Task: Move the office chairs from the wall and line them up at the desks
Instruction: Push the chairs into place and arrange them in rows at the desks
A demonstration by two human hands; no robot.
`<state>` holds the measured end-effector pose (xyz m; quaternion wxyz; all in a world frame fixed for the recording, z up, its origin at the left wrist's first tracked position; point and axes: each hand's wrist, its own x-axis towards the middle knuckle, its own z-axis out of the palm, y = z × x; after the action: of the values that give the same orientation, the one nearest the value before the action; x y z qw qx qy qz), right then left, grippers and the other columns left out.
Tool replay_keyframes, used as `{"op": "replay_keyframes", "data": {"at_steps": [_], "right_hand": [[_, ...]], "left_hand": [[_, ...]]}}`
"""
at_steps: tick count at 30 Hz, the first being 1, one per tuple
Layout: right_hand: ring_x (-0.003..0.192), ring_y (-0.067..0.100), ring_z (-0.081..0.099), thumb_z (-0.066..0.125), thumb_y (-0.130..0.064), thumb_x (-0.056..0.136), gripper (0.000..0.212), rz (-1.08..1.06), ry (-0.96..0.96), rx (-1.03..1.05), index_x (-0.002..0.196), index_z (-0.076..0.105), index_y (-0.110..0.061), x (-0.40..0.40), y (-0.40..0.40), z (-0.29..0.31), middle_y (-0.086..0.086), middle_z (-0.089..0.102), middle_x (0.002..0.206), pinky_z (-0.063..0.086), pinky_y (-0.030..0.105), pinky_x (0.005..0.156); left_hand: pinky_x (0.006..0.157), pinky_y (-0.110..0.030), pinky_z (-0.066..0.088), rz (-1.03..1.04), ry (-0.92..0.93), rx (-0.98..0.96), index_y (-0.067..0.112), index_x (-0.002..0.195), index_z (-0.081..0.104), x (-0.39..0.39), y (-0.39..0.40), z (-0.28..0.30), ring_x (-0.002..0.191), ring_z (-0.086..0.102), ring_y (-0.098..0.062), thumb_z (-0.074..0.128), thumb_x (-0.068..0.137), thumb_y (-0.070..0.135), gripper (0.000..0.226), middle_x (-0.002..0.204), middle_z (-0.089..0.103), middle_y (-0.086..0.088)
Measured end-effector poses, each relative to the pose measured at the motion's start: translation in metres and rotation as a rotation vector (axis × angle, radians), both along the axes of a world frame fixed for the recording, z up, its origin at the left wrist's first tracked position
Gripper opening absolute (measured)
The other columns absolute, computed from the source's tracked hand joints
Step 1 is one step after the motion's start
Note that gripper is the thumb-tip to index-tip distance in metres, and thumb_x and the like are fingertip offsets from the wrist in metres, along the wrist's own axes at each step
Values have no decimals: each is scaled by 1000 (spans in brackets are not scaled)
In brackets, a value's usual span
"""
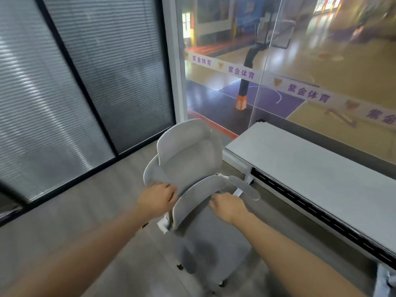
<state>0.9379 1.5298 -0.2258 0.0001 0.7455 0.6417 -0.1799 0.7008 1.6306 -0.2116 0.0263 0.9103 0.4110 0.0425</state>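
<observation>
Now grey office chair (pixel 188 166) on the floor just beside the left end of the grey bench (pixel 310 168), left hand (pixel 159 199) gripping the backrest's top edge, right hand (pixel 228 207) curled at the backrest's right side, grip unclear, glass wall behind

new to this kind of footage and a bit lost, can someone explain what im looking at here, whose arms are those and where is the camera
There is no machine here. The single picture comes from a wide-angle camera worn on a person's head, looking forward and down, so the two bare arms are that person's own. The left hand grips the left edge of a grey office chair. The right hand is curled at the top edge of the chair's backrest, near the armrest. To the right stands a long grey desk with nothing visible on its top. Behind it, a glass wall shows a sports court; blinds cover the wall on the left.
</observation>
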Motion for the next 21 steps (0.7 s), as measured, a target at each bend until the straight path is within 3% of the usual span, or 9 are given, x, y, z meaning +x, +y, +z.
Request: {"op": "replay_keyframes", "data": {"at_steps": [4, 7, 15, 18, 21], "right_hand": [[99, 34, 64, 42, -22, 97, 20, 19, 7, 18, 108, 59, -20, 10, 81, 4, 8, 67, 104, 52, 39, 75], [106, 35, 62, 42, -14, 95, 32, 13, 19, 21, 121, 60, -20, 9, 126, 8, 13, 65, 113, 52, 41, 82], [116, 35, 61, 45, -33, 100, 34, -42, 85, 13, 127, 59, -17, -39, 217, -2, 12, 64, 124, 52, 43, 90], [118, 39, 58, 41, -56, 99, 58, -165, 183, 41, 140, 46, -15, -73, 250, 0, 14, 58, 132, 49, 46, 96], [138, 35, 42, 45, -69, 93, 88, -353, 407, 41, 158, 15, -16, -116, 281, -1, 10, 34, 157, 38, 43, 107]], "left_hand": [[72, -34, 43, -39, 29, 56, 22, 80, 49, 21, 80, 36, 83, 56, -21, 37, 99, 36, 27, 83, 59, 1], [73, -36, 46, -25, -38, 110, 22, 77, 46, 37, 131, 47, 85, 57, -24, 45, 99, 33, 24, 81, 59, 0], [64, -31, 31, -231, -8, 130, 21, 74, 43, 72, 261, 40, 81, 56, -25, 46, 99, 29, 27, 84, 53, 0], [67, -33, 36, -452, -35, 139, 17, 75, 50, 89, 313, 31, 81, 56, -26, 49, 99, 26, 26, 84, 51, -1], [86, -36, 46, -706, 8, 122, 13, 89, 66, 102, 366, 12, 97, 59, -24, 43, 98, 31, 30, 100, 61, -2]]}}
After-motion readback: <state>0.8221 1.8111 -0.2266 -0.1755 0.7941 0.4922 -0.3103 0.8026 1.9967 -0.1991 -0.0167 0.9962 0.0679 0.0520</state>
